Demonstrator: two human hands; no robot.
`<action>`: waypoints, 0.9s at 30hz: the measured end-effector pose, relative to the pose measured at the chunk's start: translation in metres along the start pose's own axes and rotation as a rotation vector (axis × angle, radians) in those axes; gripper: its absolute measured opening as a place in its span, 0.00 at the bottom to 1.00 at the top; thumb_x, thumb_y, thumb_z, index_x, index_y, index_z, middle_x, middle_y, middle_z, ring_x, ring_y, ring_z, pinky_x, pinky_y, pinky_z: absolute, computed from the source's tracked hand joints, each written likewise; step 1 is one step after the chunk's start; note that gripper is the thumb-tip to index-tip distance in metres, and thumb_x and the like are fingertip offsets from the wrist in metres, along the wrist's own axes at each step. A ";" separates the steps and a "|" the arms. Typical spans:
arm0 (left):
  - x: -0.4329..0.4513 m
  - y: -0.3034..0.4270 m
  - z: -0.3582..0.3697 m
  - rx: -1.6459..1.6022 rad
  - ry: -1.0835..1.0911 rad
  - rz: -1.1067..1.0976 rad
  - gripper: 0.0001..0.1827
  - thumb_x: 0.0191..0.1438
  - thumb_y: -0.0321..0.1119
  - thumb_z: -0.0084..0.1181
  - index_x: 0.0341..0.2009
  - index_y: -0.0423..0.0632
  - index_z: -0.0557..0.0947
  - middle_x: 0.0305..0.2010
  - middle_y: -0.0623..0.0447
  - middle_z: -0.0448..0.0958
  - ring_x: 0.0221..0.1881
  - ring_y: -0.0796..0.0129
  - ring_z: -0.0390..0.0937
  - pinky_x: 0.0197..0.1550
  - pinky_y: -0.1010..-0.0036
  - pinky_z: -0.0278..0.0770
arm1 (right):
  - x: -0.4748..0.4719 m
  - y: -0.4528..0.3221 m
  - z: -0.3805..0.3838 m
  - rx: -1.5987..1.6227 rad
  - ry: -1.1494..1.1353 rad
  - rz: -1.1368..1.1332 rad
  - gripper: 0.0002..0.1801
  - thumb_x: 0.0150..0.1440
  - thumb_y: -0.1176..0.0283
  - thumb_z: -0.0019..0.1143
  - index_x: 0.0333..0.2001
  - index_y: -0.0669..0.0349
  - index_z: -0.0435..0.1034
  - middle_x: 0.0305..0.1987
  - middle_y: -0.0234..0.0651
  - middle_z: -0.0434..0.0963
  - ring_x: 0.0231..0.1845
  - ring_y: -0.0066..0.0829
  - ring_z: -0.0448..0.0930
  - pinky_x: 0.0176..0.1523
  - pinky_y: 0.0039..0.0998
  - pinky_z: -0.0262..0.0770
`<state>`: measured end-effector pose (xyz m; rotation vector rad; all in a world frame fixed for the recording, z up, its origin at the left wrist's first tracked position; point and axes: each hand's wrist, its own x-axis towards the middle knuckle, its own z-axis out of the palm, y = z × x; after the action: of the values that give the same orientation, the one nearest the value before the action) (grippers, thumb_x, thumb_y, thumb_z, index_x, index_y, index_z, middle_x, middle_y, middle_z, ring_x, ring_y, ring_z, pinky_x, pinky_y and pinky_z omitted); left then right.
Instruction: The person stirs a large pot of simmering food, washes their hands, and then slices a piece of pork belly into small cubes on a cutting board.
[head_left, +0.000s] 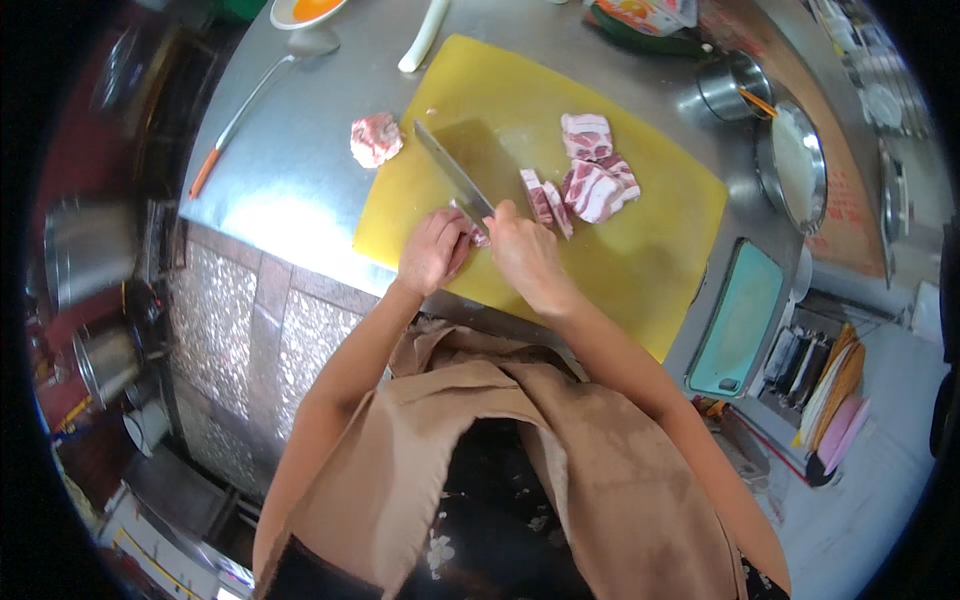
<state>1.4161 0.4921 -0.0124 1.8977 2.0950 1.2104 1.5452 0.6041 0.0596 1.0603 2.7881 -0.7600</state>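
Note:
On a yellow cutting board (637, 262), my right hand (525, 255) is closed round the handle of a knife (456, 169), whose blade points up and left. Under the fingers of my left hand (435, 251), a piece of raw meat (478, 236) is pressed down beside the blade and partly hidden. Two narrow strips of fatty pork (545, 202) lie right of the knife. Further right sit larger slabs of streaky pork (596, 187), one above the others. Another lump of raw meat (376, 139) rests on the steel table by the board's left edge.
A ladle (251, 105) with an orange handle lies at the left, near a bowl of orange liquid (311, 9). A leek stalk (424, 37) is beyond the board. At the right are a steel pot (731, 86), a steel bowl (799, 169) and a turquoise tray (739, 319).

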 end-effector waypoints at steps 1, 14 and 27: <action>0.001 0.001 -0.001 -0.010 -0.003 0.005 0.14 0.42 0.23 0.62 0.37 0.44 0.76 0.41 0.45 0.74 0.43 0.49 0.74 0.44 0.62 0.74 | 0.006 -0.003 -0.008 0.020 0.038 -0.014 0.12 0.63 0.64 0.41 0.36 0.64 0.61 0.22 0.53 0.76 0.25 0.51 0.80 0.30 0.50 0.74; 0.176 0.043 0.074 -0.123 -0.402 0.227 0.30 0.43 0.29 0.59 0.55 0.50 0.71 0.57 0.47 0.70 0.60 0.50 0.65 0.59 0.61 0.65 | -0.194 0.128 -0.062 -0.078 0.061 0.112 0.12 0.55 0.64 0.53 0.26 0.59 0.63 0.21 0.44 0.75 0.24 0.50 0.77 0.26 0.46 0.72; 0.184 0.079 0.010 -0.547 -0.665 -0.445 0.27 0.48 0.30 0.64 0.53 0.47 0.70 0.43 0.47 0.77 0.38 0.66 0.79 0.36 0.72 0.78 | -0.088 0.074 -0.009 0.070 0.011 -0.114 0.12 0.57 0.61 0.50 0.32 0.59 0.66 0.20 0.50 0.76 0.23 0.53 0.78 0.27 0.50 0.74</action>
<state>1.4415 0.6511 0.1072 1.2541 1.5049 0.7826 1.6606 0.6020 0.0557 0.9246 2.8712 -0.8723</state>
